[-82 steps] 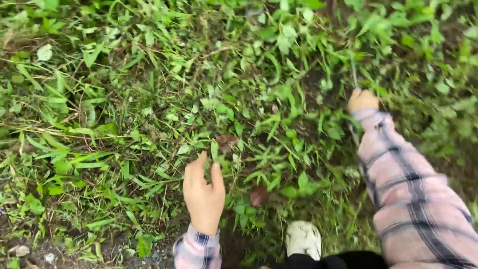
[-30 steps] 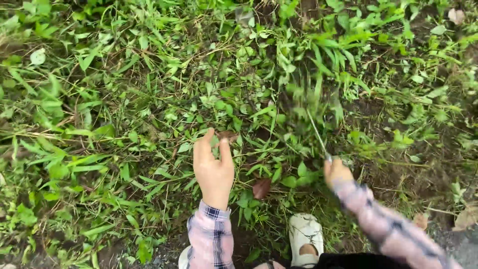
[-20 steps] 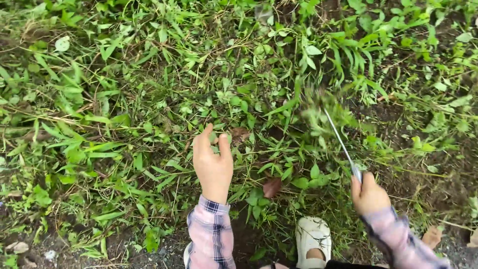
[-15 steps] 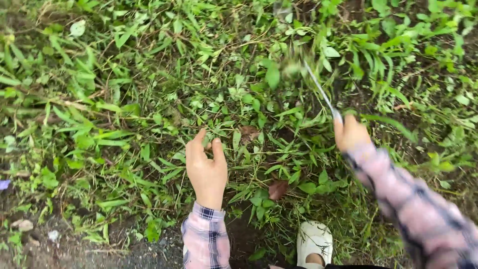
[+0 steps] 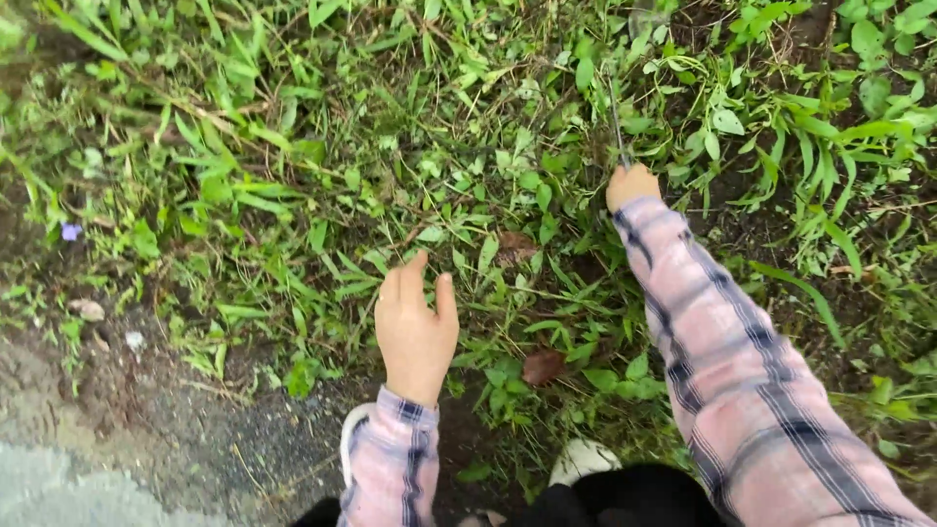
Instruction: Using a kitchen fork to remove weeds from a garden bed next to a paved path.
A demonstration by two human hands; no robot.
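One thin blade [image 5: 615,122] in the right hand [image 5: 631,185], one left hand [image 5: 417,327] on the weeds [image 5: 322,166].

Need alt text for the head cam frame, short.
Looking down at weedy ground: the right hand reaches forward gripping a thin metal tool that points into the green weeds, while the left hand hovers open over the plants nearer the body. Both arms wear pink plaid sleeves; a brown leaf lies between them.

Bare dark soil [image 5: 166,410] under matted green weeds [image 5: 390,146] — one brown dead leaf [image 5: 543,367], small pale stones [image 5: 88,310].
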